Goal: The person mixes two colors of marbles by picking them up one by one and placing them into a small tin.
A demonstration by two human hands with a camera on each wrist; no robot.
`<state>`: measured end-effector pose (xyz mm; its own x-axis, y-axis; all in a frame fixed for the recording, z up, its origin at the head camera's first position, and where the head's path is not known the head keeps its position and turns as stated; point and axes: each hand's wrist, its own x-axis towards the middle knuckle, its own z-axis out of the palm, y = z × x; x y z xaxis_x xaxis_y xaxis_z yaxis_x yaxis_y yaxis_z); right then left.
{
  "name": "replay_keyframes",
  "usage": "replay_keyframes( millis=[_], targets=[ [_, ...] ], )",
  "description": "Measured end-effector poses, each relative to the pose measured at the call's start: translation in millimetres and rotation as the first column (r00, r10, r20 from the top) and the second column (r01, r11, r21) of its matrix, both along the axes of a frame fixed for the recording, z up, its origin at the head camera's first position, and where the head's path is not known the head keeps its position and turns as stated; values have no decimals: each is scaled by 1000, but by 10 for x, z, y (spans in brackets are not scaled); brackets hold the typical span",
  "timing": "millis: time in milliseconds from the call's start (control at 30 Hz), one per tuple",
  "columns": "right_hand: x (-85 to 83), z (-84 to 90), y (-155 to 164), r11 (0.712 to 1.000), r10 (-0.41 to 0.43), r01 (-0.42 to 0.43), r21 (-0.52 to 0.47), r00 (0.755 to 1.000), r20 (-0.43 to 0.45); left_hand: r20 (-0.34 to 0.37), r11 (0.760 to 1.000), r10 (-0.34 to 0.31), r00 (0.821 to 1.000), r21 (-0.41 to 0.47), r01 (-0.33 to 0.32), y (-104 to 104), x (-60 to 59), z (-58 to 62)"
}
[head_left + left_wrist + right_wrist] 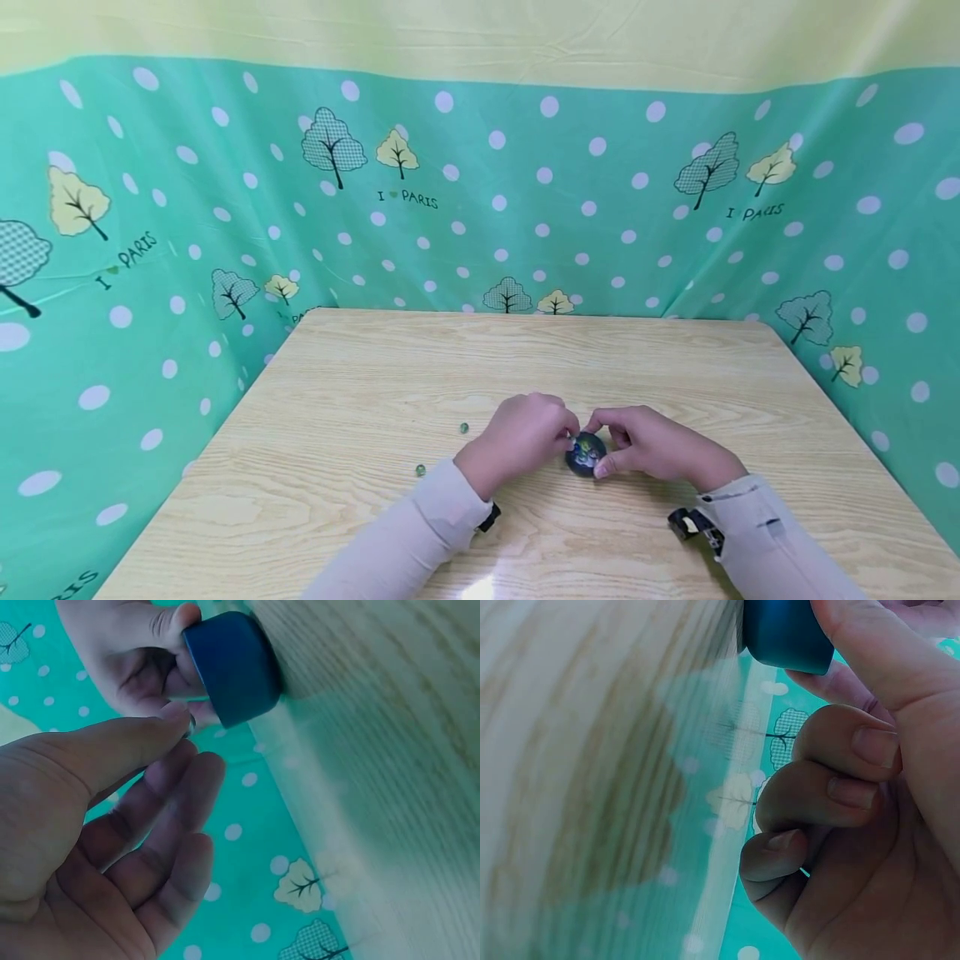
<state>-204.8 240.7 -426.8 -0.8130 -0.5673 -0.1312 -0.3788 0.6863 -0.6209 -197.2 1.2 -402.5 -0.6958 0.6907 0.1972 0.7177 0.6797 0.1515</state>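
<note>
- The dark blue, round, smooth-walled cup (236, 671) stood upright on the pale wood-grain table (375, 367), between three and four o'clock from the left hand (525, 435) and at nine from the right hand (651, 443); seen from above, it showed no long axis.
- The right hand gripped its sides; the left hand — at the rim's ten o'clock — pinched what looked like a small glassy bead (190, 726).
- Count: one cup; two small green glass marbles, one (464, 427) and another (421, 470), around nine o'clock from it, nearer the left hand; several shiny pieces (588, 455) inside, too blurred to count.
</note>
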Motion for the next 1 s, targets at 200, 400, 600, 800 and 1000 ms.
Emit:
replay_keyframes(
  millis=[200,400,600,800,1000],
  targets=[
    [-2,-22,11,1000,-3,3,-7,1000,11,-46,1000,11,999,-20,-12,42,26,-62],
    [1,-27,12,1000,-6,6,-11,1000,14,-118,997,17,993,-76,-26,78,50,-105],
    [-8,-29,15,1000,-9,9,-17,1000,16,-140,997,11,990,-80,-22,90,56,-108],
    [-8,-33,18,1000,-15,15,-24,999,29,-158,996,26,987,-81,-39,96,62,-126],
    [0,-25,16,999,-13,15,-46,999,46,-197,996,19,980,-87,-37,101,77,-147]
  ],
)
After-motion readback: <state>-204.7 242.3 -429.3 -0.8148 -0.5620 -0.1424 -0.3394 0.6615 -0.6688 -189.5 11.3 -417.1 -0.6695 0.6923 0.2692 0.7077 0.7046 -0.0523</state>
